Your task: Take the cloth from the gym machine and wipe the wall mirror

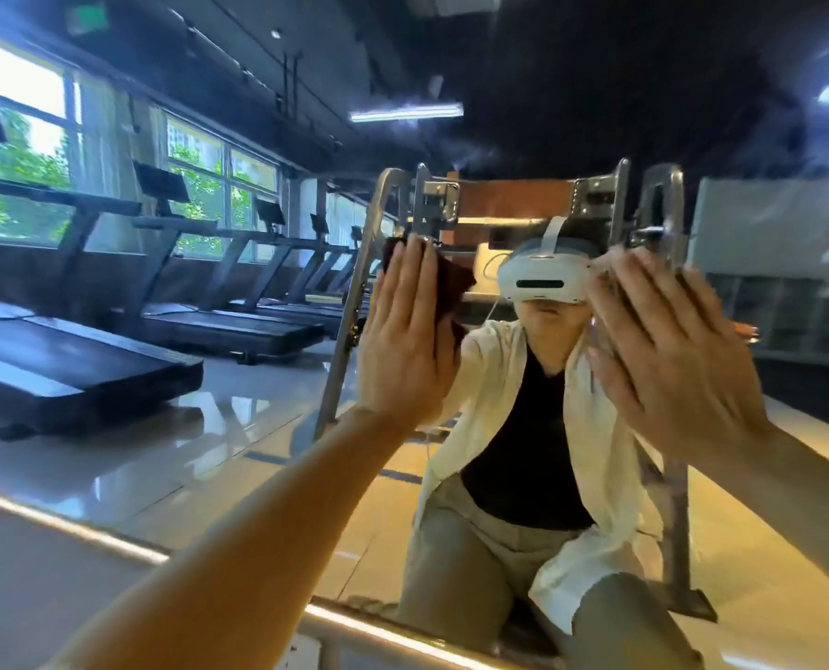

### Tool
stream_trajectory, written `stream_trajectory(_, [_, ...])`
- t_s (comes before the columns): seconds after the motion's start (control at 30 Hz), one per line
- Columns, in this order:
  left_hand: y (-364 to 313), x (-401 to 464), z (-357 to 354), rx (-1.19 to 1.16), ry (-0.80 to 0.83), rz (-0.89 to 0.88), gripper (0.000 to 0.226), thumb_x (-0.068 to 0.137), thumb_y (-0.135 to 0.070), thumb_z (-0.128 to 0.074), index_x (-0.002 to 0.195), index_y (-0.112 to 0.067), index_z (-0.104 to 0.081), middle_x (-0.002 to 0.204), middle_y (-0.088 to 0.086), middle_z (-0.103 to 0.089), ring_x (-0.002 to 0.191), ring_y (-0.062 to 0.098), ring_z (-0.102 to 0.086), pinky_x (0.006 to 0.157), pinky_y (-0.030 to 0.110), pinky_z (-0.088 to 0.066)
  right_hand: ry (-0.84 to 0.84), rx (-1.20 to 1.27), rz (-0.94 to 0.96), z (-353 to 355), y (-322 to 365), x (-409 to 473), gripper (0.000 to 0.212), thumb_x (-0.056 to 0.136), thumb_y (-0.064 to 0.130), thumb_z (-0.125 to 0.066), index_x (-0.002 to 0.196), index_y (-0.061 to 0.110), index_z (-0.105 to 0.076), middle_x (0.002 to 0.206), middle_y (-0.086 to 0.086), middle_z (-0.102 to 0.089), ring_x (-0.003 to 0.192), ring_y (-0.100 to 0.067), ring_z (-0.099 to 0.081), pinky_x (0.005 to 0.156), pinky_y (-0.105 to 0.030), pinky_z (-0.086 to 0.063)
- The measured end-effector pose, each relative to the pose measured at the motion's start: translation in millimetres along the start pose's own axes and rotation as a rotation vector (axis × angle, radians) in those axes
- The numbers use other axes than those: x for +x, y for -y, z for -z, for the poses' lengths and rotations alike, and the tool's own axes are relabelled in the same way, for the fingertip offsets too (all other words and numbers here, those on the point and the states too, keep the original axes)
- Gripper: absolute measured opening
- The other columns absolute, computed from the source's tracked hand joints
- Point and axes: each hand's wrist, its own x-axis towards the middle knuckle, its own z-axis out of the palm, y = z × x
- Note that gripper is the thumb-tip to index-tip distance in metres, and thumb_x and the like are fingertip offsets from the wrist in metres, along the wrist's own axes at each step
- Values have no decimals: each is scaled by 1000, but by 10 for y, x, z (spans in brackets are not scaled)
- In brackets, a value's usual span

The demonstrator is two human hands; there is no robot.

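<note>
The wall mirror [238,418] fills the view straight ahead and reflects the person and the gym. My left hand [403,336] is raised with straight fingers and presses a dark brown cloth [451,282] flat against the glass. The cloth shows beyond the fingertips and to the right of the hand; the rest is hidden under the palm. My right hand [668,350] lies flat on the glass at the same height, fingers straight, holding nothing.
A lit strip [79,529] runs along the mirror's lower edge, with a ledge below it. The glass reflects a steel-framed gym machine [424,205] behind the person, a row of treadmills [79,365] at the left and windows beyond them.
</note>
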Motion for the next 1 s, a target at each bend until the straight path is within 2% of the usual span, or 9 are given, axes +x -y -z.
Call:
stream_trajectory(0.07, [-156,594,-60,-36,-101,215,59,102,-26,-31,154,0,-24,163,19,-21,153,31,-13,123,51,-18,-51,-29,-134,49,-196,303,61,107,36,-29,156,2,-28,163,-23,-22,153,-35,-19,125,-51,-14])
stream_trajectory(0.13, [-470,956,-139,-24,-109,206,58,102,-23,-32,155,0,-21,163,19,-18,153,30,-10,125,48,-12,-81,-28,-242,90,-302,598,62,107,37,-24,157,0,-25,164,-23,-20,154,-34,-16,126,-49,-11])
stream_trajectory(0.27, [-769,825,-234,46,123,-395,58,103,-28,-29,153,1,-28,162,19,-24,152,28,-15,125,43,-12,-103,-1,-260,99,-312,815,63,104,32,-30,156,-2,-23,163,-25,-20,154,-36,-14,124,-54,-18])
stream_trajectory(0.37, [-325,962,-94,74,173,-539,58,103,-29,-34,154,-2,-29,161,17,-26,152,28,-18,125,43,-13,-86,-53,-184,82,-323,714,67,106,40,-30,156,-4,-23,162,-27,-20,153,-39,-16,123,-54,-21])
stream_trajectory(0.57, [-161,1526,-41,89,-114,95,60,102,-32,-25,154,-2,-25,162,16,-24,152,29,-16,125,42,-11,-84,-93,-209,58,-268,724,69,106,44,-24,157,-4,-19,163,-26,-16,154,-38,-12,125,-51,-14])
stream_trajectory(0.7, [-403,1021,-144,92,116,-400,58,103,-26,-35,156,-6,-20,164,14,-20,154,23,-10,125,41,-12,-106,-92,-204,50,-261,712,71,106,47,-22,156,-3,-22,163,-26,-17,153,-38,-13,125,-51,-15])
stream_trajectory(0.77, [-155,987,-42,109,166,-495,60,102,-28,-36,156,-8,-18,164,13,-20,153,21,-10,124,45,-19,-95,-97,-201,54,-263,719,71,107,48,-19,156,-3,-22,163,-26,-16,154,-38,-13,125,-51,-16])
stream_trajectory(0.87, [195,1116,105,86,54,-194,63,101,-30,-34,156,-5,-20,163,14,-20,152,25,-15,122,52,-22,-87,-115,-204,60,-266,713,71,107,48,-15,156,-3,-22,163,-26,-17,153,-38,-14,125,-51,-15])
stream_trajectory(1.0, [120,1310,121,33,-135,250,63,98,-26,-30,156,-3,-19,165,13,-16,154,25,-9,126,41,-6,-103,-111,-208,52,-241,721,71,107,47,-17,155,-4,-23,163,-26,-17,154,-38,-14,125,-50,-12])
